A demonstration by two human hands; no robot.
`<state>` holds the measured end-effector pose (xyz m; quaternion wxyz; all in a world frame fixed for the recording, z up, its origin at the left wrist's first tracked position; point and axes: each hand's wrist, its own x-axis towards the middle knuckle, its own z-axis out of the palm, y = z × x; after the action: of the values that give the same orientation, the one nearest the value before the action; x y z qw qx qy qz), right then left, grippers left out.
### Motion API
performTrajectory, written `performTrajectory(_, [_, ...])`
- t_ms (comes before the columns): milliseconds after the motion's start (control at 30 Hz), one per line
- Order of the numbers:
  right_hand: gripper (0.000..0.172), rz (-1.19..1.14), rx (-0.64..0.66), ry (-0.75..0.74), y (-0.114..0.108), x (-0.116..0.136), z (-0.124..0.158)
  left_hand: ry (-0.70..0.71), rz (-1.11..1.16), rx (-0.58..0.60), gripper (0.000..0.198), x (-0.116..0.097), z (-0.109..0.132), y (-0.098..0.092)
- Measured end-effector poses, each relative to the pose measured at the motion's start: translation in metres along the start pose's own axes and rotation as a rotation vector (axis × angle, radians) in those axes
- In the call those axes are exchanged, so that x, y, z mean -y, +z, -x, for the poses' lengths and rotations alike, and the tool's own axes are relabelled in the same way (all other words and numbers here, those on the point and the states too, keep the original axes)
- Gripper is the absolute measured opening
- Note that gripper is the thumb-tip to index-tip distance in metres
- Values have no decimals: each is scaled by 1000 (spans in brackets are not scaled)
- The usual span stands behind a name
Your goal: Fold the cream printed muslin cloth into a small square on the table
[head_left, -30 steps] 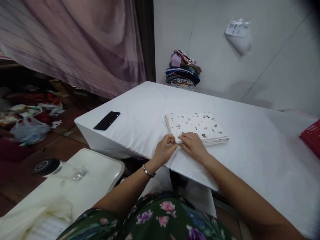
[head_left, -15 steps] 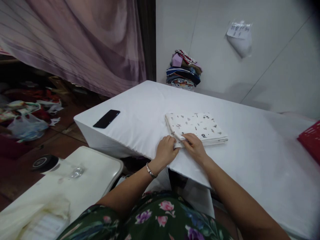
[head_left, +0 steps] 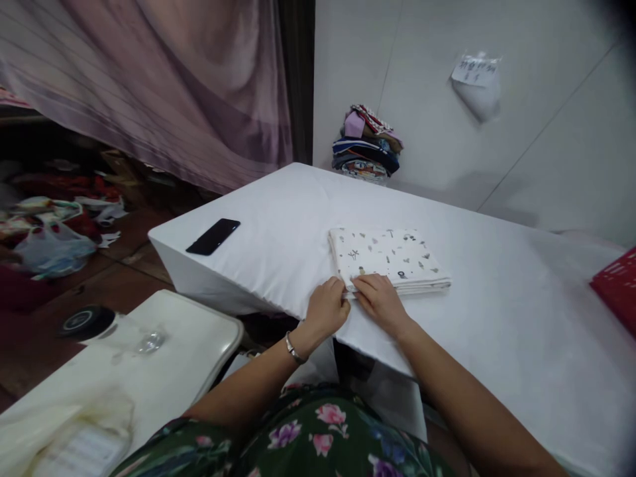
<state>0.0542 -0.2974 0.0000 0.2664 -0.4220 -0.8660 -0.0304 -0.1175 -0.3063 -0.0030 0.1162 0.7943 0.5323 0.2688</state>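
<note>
Patterned cloth (head_left: 385,255), folded in layers on the tabletop (head_left: 501,305); from afar I judge its near corner unfinished: left hand (head_left: 326,307) pinches it, right hand (head_left: 384,307) overlies the edge, grip unclear.

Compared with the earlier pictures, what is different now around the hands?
The top layer of the folded cloth, drawn back at its near-left corner half a second ago, now lies flatter there. The left hand and right hand stay near that corner. The cloth, phone and fabric stack keep their places.
</note>
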Motion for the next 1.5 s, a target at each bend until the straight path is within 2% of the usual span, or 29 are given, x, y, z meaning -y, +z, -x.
performTrajectory(200, [28, 22, -32, -35, 1, 0, 0, -206, 427, -15, 15, 16, -9, -8])
performTrajectory(300, [30, 46, -2, -52, 3, 0, -1, -314, 547, -41, 24, 25, -21, -6])
performTrajectory(400, [34, 51, 47, -52, 4, 3, -2, -320, 576, -56, 28, 30, -37, -1])
performTrajectory(500, [37, 21, 36, -40, 3, 6, -3, -305, 502, -39, 35, 31, -55, 3])
performTrajectory(633, [36, -82, -57, -40, -1, 3, 0, -337, 459, -24, 40, 36, -82, 3])
performTrajectory(733, [28, -122, -146, -1, -9, -13, 8, -431, 529, -31, 46, 46, -103, 4])
performTrajectory(833, [22, -91, -216, 164, -25, -48, 18, -532, 615, -37, 56, 59, -126, 7])
performTrajectory(933, [24, -36, -260, 459, -46, -92, 25, -610, 644, -33, 63, 66, -149, 7])
performTrajectory(1033, [32, -62, -139, 920, -64, -132, 23, -667, 665, -11, 59, 66, -168, 5])
performTrajectory(1100, [38, -99, -64, 1113, -71, -149, 18, -692, 695, 25, 48, 64, -176, 4])
performTrajectory(1200, [44, -149, -13, 1217, -75, -161, 9, -684, 732, 57, 32, 64, -183, 4])
performTrajectory(1333, [52, -248, 49, 1265, -69, -166, 3, -603, 720, -14, 32, 65, -192, 4])
performTrajectory(1433, [55, -337, 66, 1266, -61, -170, 2, -500, 712, -75, 35, 67, -214, 2])
performTrajectory(1500, [60, -395, 14, 1256, -54, -173, 0, -402, 668, -116, 40, 71, -235, 3])
